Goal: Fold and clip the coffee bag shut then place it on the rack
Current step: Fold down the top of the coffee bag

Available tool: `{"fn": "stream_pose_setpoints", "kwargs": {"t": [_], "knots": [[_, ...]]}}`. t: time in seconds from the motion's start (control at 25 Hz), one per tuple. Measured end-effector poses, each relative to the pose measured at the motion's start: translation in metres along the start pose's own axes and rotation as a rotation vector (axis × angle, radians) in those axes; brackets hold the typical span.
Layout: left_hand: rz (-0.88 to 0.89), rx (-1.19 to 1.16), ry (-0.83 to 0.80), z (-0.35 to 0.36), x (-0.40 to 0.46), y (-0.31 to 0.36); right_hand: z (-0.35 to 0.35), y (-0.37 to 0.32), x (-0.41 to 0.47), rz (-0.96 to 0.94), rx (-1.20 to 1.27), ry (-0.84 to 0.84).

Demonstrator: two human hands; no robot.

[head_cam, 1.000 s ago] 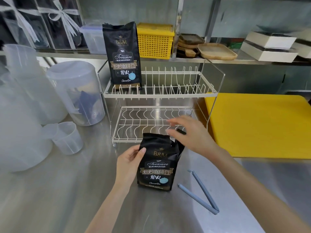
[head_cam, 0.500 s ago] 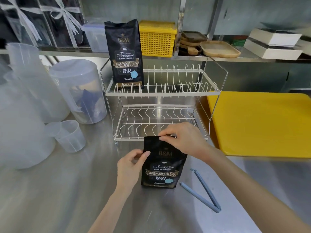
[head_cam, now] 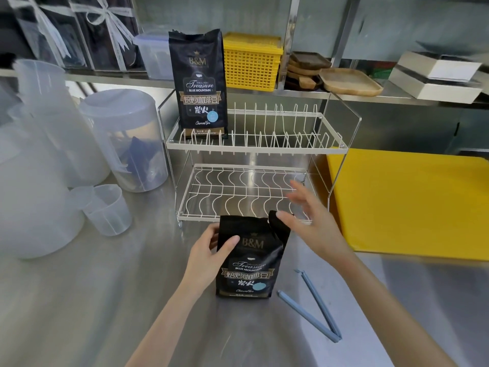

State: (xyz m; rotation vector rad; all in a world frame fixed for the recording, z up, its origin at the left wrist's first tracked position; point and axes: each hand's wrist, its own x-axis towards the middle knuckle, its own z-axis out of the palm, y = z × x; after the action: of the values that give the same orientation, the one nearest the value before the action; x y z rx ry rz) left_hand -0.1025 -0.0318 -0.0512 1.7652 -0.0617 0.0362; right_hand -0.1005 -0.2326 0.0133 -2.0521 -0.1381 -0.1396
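A black coffee bag point(head_cam: 248, 263) stands upright on the steel counter in front of the white two-tier wire rack point(head_cam: 254, 147). My left hand point(head_cam: 209, 254) grips the bag's left side, thumb across its front. My right hand point(head_cam: 309, 221) hovers at the bag's upper right corner with fingers spread, thumb touching the bag's raised corner flap. A blue bag clip point(head_cam: 315, 305) lies open in a V on the counter to the right of the bag. A second, identical coffee bag point(head_cam: 198, 86) stands on the rack's upper tier at the left.
Translucent plastic jugs point(head_cam: 124, 139) and a small measuring cup point(head_cam: 108, 210) stand at the left. A yellow cutting board point(head_cam: 412, 205) lies at the right. A shelf behind holds a yellow basket point(head_cam: 251, 62), wooden trays point(head_cam: 349, 82) and boxes.
My right hand has let go of the bag's top edge and opened, moving slightly right. The bag's top right corner now sticks up. My left hand has closed around the bag's side.
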Motion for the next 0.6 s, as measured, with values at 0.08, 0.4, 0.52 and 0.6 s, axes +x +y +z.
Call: {"fn": "stream_pose_setpoints", "kwargs": {"t": [0.08,0.4,0.52,0.6], "knots": [[0.019,-0.013,0.010,0.003,0.000,0.000,0.007,0.022,-0.010,0.077,0.086,-0.068],[0.023,-0.125,0.163,0.027,-0.006,0.007,0.013,0.029,-0.007,0.050,0.283,-0.033],[-0.040,-0.136,0.135,0.028,-0.013,0.004,0.017,0.039,-0.014,0.088,0.282,-0.111],[-0.093,-0.173,0.123,0.026,-0.017,0.002,0.022,0.050,-0.022,0.122,0.324,-0.163]]}}
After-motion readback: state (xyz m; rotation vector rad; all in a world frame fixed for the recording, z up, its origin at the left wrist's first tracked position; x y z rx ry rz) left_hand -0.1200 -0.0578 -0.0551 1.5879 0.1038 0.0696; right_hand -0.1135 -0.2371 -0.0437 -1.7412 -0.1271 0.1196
